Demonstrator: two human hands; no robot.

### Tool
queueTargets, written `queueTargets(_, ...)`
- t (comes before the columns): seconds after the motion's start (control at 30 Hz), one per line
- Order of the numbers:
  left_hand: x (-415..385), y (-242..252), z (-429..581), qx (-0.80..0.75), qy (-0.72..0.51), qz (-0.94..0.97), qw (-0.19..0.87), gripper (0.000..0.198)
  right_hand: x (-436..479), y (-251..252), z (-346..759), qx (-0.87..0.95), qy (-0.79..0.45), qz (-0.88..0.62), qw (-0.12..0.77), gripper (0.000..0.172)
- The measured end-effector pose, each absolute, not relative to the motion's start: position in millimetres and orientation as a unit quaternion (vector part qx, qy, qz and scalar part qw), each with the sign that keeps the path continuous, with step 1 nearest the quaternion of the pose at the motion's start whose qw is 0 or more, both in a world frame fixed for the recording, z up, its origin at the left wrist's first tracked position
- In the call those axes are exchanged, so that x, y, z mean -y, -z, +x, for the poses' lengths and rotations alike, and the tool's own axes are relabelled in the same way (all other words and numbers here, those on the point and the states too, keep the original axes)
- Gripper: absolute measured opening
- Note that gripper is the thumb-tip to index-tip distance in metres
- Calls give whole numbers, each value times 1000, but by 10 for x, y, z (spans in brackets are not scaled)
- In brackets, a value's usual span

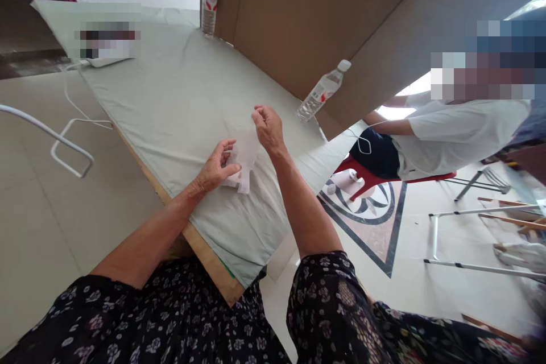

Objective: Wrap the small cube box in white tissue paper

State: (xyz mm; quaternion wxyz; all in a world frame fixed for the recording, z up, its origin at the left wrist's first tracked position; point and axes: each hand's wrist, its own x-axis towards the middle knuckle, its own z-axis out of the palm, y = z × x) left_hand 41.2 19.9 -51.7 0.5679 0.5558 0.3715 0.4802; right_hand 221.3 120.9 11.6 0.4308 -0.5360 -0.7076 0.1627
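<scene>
A small piece of thin white cloth (245, 160) lies on the pale green sheet that covers the table (170, 96). My left hand (215, 168) pinches the cloth's lower left edge between thumb and fingers. My right hand (268, 128) grips its upper right corner with the fingers curled shut and lifts that side a little off the sheet. Both forearms reach in from the bottom of the view, over dark flowered sleeves.
Two clear water bottles stand on the table, one upright at the back (209, 1) and one leaning by a brown board (323, 91). A white device with a cable (104, 60) sits at the far left. Another person in white (447, 136) sits on a red chair at the right.
</scene>
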Motion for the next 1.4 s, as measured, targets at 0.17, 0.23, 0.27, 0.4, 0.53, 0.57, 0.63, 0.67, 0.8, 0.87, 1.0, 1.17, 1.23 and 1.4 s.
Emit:
queueTargets(0.17,-150,414,396,-381,-431,523,628,71,-1366,-149,2219,688,-200,-551,429,18)
queueTargets(0.23,-146,388,404,-391,-435,507,633,78,-1310,-176,2247,668,-192,-567,442,16)
queueTargets(0.27,-146,379,408,-396,-439,502,632,81,-1239,-193,2268,652,-177,-578,457,14)
queueTargets(0.4,-152,379,421,-404,-436,509,622,89,-707,-241,2311,611,-120,-616,483,21)
queueTargets(0.53,-169,451,424,-425,-432,574,551,86,-228,-152,2176,659,-130,-667,323,38)
queueTargets(0.57,-175,477,426,-440,-432,603,507,82,-179,-109,2135,661,-129,-678,293,41)
queueTargets(0.63,-186,523,432,-466,-427,661,404,72,-159,-20,2084,653,-127,-695,273,37)
queueTargets(0.67,-190,542,435,-471,-424,686,358,65,-173,22,2079,644,-127,-700,281,32)
queueTargets(0.8,-191,564,442,-481,-424,718,271,36,-207,166,2162,613,-145,-682,372,20)
queueTargets(0.87,-186,546,436,-495,-437,700,271,19,-179,232,2217,599,-161,-662,421,19)
queueTargets(1.0,-191,479,394,-538,-465,641,289,8,-143,322,2308,572,-165,-632,497,23)
queueTargets(1.17,-248,383,281,-612,-515,552,235,14,-270,324,2434,552,-149,-623,533,27)
queueTargets(1.23,-271,342,236,-645,-494,552,189,15,-343,337,2482,550,-142,-641,517,26)
queueTargets(1.4,-335,289,170,-732,-348,569,144,15,-441,475,2544,545,-154,-703,430,18)
